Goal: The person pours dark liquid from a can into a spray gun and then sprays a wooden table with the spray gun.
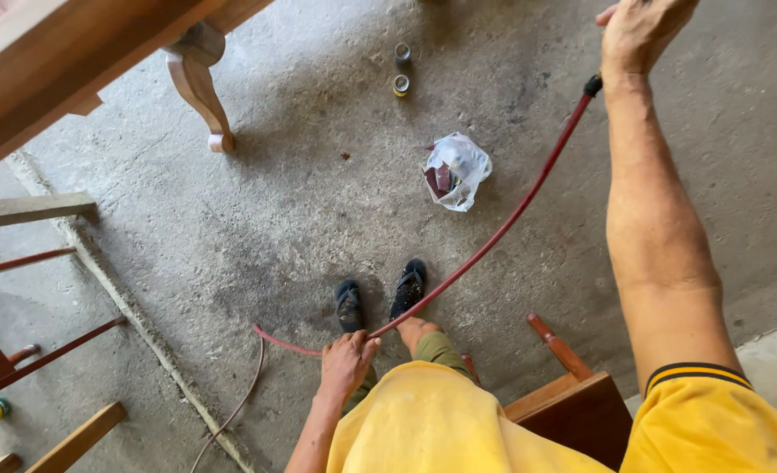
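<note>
Head view, looking straight down at a rough grey concrete floor (318,175), with the red hose (511,219) taken as the landmark for everything else. The hose is stretched in a taut diagonal line between two hands, seemingly so that it is kept off the floor along that length. At its upper end, the right hand (638,31) is raised at arm's length and is closed around something above the hose's black fitting (592,85); what is gripped there is cut off by the frame edge, so it cannot be told. At the lower end, the left hand (346,359) is clamped on the hose near the knee, the fingers wrapped fully round it, apparently to hold the slack back. Beyond that hand, the hose is seen to drop to the floor and curve away.

Just beneath the middle of the hose, two feet in dark sandals (379,298) are planted on the concrete. Above and left of the hose, a crumpled clear plastic bag (457,171) lies on the floor, and further off two small tins (401,70) are stood together. Well to the left of the hose, a carved wooden furniture leg (197,88) is seen. Below the hose, a brown wooden chair (572,403) is partly hidden by yellow clothing (441,420).
</note>
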